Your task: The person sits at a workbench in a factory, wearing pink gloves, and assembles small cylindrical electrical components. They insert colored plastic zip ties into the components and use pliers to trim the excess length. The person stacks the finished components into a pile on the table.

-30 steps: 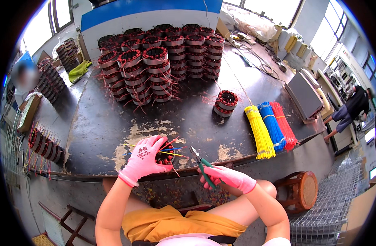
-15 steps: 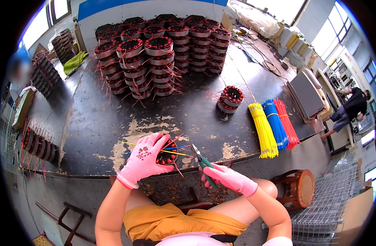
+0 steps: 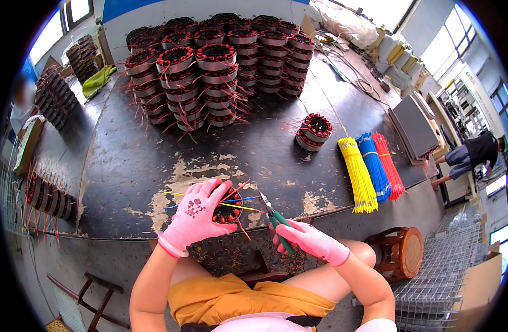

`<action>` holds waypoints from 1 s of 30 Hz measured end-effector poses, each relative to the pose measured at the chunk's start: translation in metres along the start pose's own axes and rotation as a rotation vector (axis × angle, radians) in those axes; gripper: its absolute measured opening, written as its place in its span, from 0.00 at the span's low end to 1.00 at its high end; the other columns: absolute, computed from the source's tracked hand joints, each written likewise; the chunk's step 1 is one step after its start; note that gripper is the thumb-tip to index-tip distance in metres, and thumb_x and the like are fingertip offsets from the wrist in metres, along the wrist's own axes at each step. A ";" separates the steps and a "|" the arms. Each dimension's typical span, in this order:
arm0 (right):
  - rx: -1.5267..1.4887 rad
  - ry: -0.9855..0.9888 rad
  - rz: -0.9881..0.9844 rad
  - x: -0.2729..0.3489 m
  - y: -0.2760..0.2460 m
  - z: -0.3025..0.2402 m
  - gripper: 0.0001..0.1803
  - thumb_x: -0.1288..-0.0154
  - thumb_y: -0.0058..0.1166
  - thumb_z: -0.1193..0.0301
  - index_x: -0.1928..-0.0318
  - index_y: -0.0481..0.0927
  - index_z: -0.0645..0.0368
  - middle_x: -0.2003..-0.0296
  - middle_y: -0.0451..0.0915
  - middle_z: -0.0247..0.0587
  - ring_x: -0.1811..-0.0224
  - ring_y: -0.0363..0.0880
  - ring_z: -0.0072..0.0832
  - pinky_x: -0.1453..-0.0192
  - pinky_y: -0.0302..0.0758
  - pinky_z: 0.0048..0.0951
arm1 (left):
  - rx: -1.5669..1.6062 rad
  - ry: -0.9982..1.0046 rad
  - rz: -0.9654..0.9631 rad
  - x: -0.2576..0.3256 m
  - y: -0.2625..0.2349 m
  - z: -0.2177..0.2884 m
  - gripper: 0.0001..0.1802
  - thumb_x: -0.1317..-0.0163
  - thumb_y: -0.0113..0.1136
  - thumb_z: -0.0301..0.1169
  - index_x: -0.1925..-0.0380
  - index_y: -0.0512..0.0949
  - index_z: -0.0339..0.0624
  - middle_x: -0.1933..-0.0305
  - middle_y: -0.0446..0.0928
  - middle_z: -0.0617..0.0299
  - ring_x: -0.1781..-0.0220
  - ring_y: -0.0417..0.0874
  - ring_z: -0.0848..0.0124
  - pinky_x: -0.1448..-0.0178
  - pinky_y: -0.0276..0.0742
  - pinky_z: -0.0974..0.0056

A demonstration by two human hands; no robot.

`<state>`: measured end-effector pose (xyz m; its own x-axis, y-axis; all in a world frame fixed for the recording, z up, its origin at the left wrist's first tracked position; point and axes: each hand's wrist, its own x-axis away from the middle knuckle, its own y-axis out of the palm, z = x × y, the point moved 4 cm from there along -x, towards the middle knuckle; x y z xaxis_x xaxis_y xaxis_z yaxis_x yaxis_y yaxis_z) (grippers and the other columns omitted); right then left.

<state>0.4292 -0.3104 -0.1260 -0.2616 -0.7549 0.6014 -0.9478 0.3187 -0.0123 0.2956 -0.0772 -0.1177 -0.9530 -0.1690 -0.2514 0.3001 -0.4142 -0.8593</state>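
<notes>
My left hand (image 3: 192, 216), in a pink glove, is closed round a motor stator (image 3: 231, 213) at the table's near edge. Its thumb and fingers cover much of the ring. Red, yellow and blue wires stick out of the stator to both sides, several ends pointing right. Gloved alike, my right hand (image 3: 309, 240) grips green-handled cutting pliers (image 3: 278, 219). The pliers' tips lie close by the ends of the blue and red wires. Whether the jaws touch a wire I cannot tell.
Stacked stators (image 3: 218, 83) fill the table's back; two more (image 3: 313, 131) stand at mid-right. Beside them lie yellow (image 3: 358, 176), blue (image 3: 374, 169) and red wire bundles (image 3: 388, 166). A row of wired stators (image 3: 49, 196) lies at left. A wooden stool (image 3: 398, 253) stands lower right.
Both hands, the stator and the pliers keep nearly the same place. The whole view has shifted slightly. At the far right a person in dark clothes has changed posture.
</notes>
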 end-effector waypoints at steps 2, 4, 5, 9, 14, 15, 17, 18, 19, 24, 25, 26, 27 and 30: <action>0.004 0.009 0.004 0.001 0.000 0.000 0.25 0.22 0.50 0.49 0.50 0.77 0.61 0.59 0.81 0.36 0.62 0.81 0.21 0.57 0.77 0.26 | 0.007 0.001 0.003 0.000 -0.001 0.000 0.54 0.60 0.80 0.49 0.31 0.70 0.42 0.33 0.71 0.49 0.31 0.72 0.46 0.26 0.66 0.47; 0.011 0.008 0.003 0.000 0.000 -0.003 0.25 0.22 0.50 0.49 0.50 0.77 0.61 0.60 0.81 0.36 0.62 0.81 0.21 0.57 0.77 0.26 | 0.005 0.000 0.003 0.000 -0.001 0.000 0.54 0.60 0.80 0.49 0.31 0.70 0.42 0.33 0.70 0.48 0.31 0.72 0.46 0.26 0.66 0.47; 0.013 0.003 0.009 -0.001 0.000 -0.002 0.25 0.22 0.50 0.49 0.50 0.77 0.61 0.61 0.81 0.36 0.63 0.81 0.21 0.58 0.77 0.26 | 0.004 0.001 0.004 0.000 -0.001 0.000 0.54 0.60 0.80 0.49 0.30 0.69 0.42 0.33 0.70 0.48 0.31 0.72 0.46 0.26 0.66 0.47; 0.009 -0.011 0.061 -0.006 0.001 0.000 0.24 0.22 0.49 0.50 0.51 0.77 0.61 0.66 0.81 0.35 0.67 0.81 0.21 0.61 0.77 0.26 | 0.002 0.000 -0.002 -0.001 0.000 0.001 0.54 0.60 0.80 0.49 0.30 0.69 0.43 0.32 0.70 0.48 0.31 0.72 0.46 0.26 0.66 0.47; -0.024 -0.010 0.078 -0.011 0.001 0.003 0.24 0.22 0.48 0.51 0.47 0.78 0.61 0.66 0.81 0.36 0.69 0.81 0.22 0.62 0.77 0.26 | 0.013 0.006 0.000 0.001 -0.002 0.000 0.55 0.61 0.81 0.50 0.31 0.70 0.43 0.33 0.71 0.48 0.32 0.72 0.46 0.27 0.67 0.47; -0.018 -0.008 0.070 -0.012 0.000 0.004 0.25 0.22 0.48 0.50 0.46 0.77 0.60 0.65 0.81 0.36 0.68 0.81 0.22 0.62 0.77 0.26 | 0.013 -0.026 -0.015 0.002 -0.003 -0.001 0.55 0.61 0.81 0.50 0.31 0.70 0.43 0.33 0.71 0.49 0.33 0.73 0.46 0.28 0.67 0.47; -0.085 0.017 0.022 -0.010 -0.001 0.002 0.25 0.21 0.47 0.51 0.42 0.76 0.61 0.62 0.82 0.37 0.65 0.83 0.22 0.60 0.78 0.25 | 0.013 -0.091 -0.035 0.002 -0.008 -0.001 0.55 0.61 0.81 0.51 0.31 0.70 0.43 0.34 0.71 0.49 0.33 0.73 0.47 0.29 0.69 0.47; -0.161 0.041 -0.018 -0.008 -0.002 0.001 0.25 0.20 0.46 0.52 0.40 0.75 0.61 0.60 0.82 0.37 0.63 0.83 0.23 0.58 0.78 0.25 | -0.018 -0.151 -0.015 0.004 -0.009 -0.002 0.55 0.62 0.81 0.52 0.32 0.70 0.42 0.35 0.71 0.49 0.34 0.73 0.47 0.30 0.69 0.48; -0.239 0.069 -0.058 -0.006 -0.003 0.001 0.26 0.19 0.46 0.52 0.39 0.75 0.62 0.58 0.83 0.37 0.61 0.84 0.23 0.56 0.78 0.24 | -0.047 -0.211 0.003 0.007 -0.007 -0.003 0.56 0.62 0.81 0.52 0.32 0.70 0.42 0.35 0.71 0.49 0.34 0.73 0.47 0.30 0.69 0.48; -0.270 0.127 -0.121 -0.005 0.000 0.002 0.28 0.20 0.46 0.50 0.36 0.73 0.61 0.54 0.83 0.39 0.55 0.84 0.24 0.51 0.79 0.25 | -0.126 -0.280 0.010 0.010 -0.007 -0.003 0.60 0.61 0.81 0.54 0.29 0.67 0.38 0.34 0.71 0.47 0.34 0.73 0.47 0.29 0.68 0.48; -0.245 0.128 -0.135 -0.006 0.000 0.001 0.28 0.20 0.46 0.50 0.36 0.73 0.60 0.53 0.83 0.39 0.54 0.84 0.24 0.51 0.79 0.25 | -0.125 -0.281 -0.002 0.010 -0.008 -0.005 0.60 0.61 0.81 0.54 0.29 0.66 0.38 0.34 0.71 0.47 0.34 0.73 0.47 0.29 0.68 0.48; -0.210 0.107 -0.143 -0.008 0.001 -0.001 0.28 0.20 0.47 0.48 0.37 0.74 0.59 0.53 0.83 0.38 0.55 0.84 0.24 0.51 0.78 0.26 | -0.124 -0.281 -0.015 0.010 -0.009 -0.007 0.60 0.61 0.81 0.54 0.29 0.66 0.38 0.34 0.71 0.47 0.34 0.73 0.47 0.29 0.68 0.49; -0.174 0.085 -0.152 -0.010 0.003 -0.004 0.28 0.21 0.47 0.47 0.38 0.75 0.57 0.53 0.83 0.37 0.55 0.84 0.24 0.51 0.77 0.26 | -0.123 -0.281 -0.028 0.011 -0.010 -0.008 0.61 0.61 0.81 0.54 0.28 0.66 0.38 0.34 0.71 0.47 0.34 0.73 0.47 0.29 0.67 0.49; -0.126 0.061 -0.166 -0.017 0.004 -0.007 0.28 0.22 0.48 0.45 0.42 0.76 0.56 0.53 0.83 0.35 0.56 0.83 0.24 0.52 0.76 0.27 | -0.120 -0.276 -0.038 0.009 -0.011 -0.007 0.60 0.61 0.81 0.54 0.28 0.66 0.38 0.33 0.71 0.47 0.33 0.73 0.47 0.28 0.67 0.49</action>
<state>0.4310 -0.2924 -0.1312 -0.0888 -0.7680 0.6342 -0.9457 0.2649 0.1884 0.2833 -0.0676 -0.1135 -0.9114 -0.3989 -0.1012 0.2416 -0.3195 -0.9163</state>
